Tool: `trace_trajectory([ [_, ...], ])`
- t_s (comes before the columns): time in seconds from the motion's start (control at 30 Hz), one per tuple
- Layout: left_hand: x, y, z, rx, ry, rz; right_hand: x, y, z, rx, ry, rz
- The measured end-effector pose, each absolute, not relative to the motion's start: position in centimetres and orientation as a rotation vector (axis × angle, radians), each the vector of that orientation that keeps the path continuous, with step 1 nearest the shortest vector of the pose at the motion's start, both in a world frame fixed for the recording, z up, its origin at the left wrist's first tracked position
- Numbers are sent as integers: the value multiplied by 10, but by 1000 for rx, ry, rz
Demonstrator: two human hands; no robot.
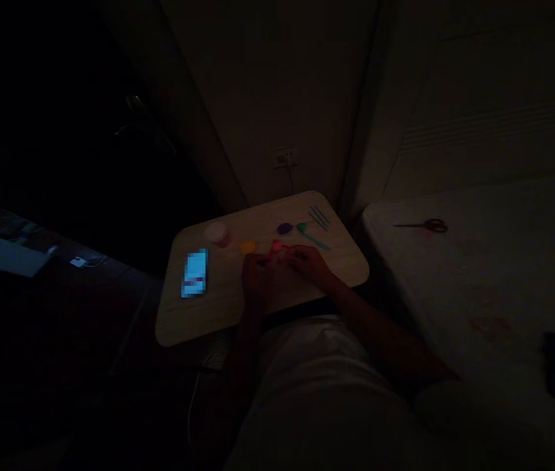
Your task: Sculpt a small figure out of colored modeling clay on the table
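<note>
At the frame's centre, the red piece (277,246) is met by the curled left hand (256,271) and right hand (308,263); grip cannot be told in the dark. 3 others, orange (247,247), purple (285,228) and green (302,227), are left untouched on the tabletop (184,327).

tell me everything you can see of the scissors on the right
The scissors have thin, dark blades and two looped handles with a dull reddish tint. They lie flat on the pale surface right of the small table, blades pointing towards that table. The blades look closed, though it is dim. Nothing else touches them; material too dark to tell.
</note>
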State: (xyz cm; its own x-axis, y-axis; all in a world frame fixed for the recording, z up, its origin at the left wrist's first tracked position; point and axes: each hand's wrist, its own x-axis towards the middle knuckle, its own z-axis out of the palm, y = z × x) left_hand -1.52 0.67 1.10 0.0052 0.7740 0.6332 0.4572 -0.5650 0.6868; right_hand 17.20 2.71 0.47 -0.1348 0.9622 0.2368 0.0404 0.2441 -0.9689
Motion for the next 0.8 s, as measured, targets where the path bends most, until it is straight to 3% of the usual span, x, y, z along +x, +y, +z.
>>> trace_trajectory([
  [0.8,-16,7,13,2023,1274,1571,173,30,1,-1010,-1477,1067],
])
